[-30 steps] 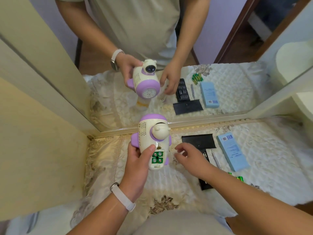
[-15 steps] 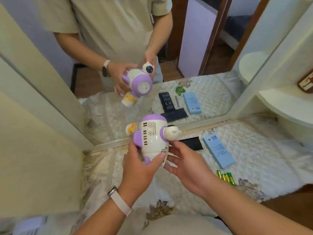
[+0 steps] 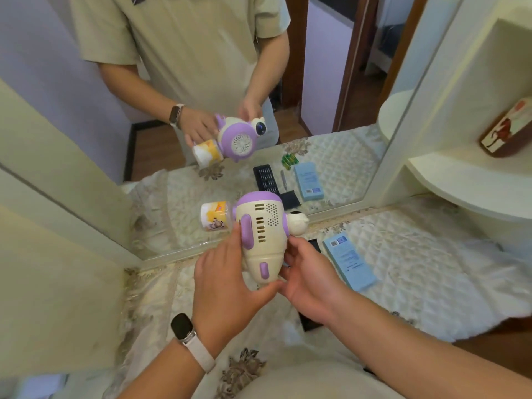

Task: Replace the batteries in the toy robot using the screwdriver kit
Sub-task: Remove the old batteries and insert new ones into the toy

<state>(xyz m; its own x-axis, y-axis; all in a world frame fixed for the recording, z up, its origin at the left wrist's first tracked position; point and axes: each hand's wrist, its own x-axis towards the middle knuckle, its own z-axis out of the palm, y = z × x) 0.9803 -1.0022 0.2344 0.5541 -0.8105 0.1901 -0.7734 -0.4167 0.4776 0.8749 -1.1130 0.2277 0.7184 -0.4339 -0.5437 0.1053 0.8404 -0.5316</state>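
The cream and purple toy robot (image 3: 263, 234) is held in the air over the quilted tabletop (image 3: 417, 263), tilted with its head pointing right and its side vents facing me. My left hand (image 3: 224, 286) grips its body from the left and below. My right hand (image 3: 311, 280) cups its base from the right, fingers curled under it. The battery compartment faces away and is hidden. The black screwdriver kit tray (image 3: 313, 243) lies on the table, mostly behind my right hand. The green batteries (image 3: 288, 160) show only as a reflection in the mirror.
A blue box (image 3: 349, 262) lies right of the toy. A small yellow-labelled jar (image 3: 214, 216) stands by the mirror (image 3: 331, 82) at the back. A cream shelf unit (image 3: 472, 180) rises at the right, and a cream panel borders the left.
The toy has been turned from compartment-up to lying on its side with the head pointing right. My right hand came from hovering beside it to holding its base. The view tilted up.
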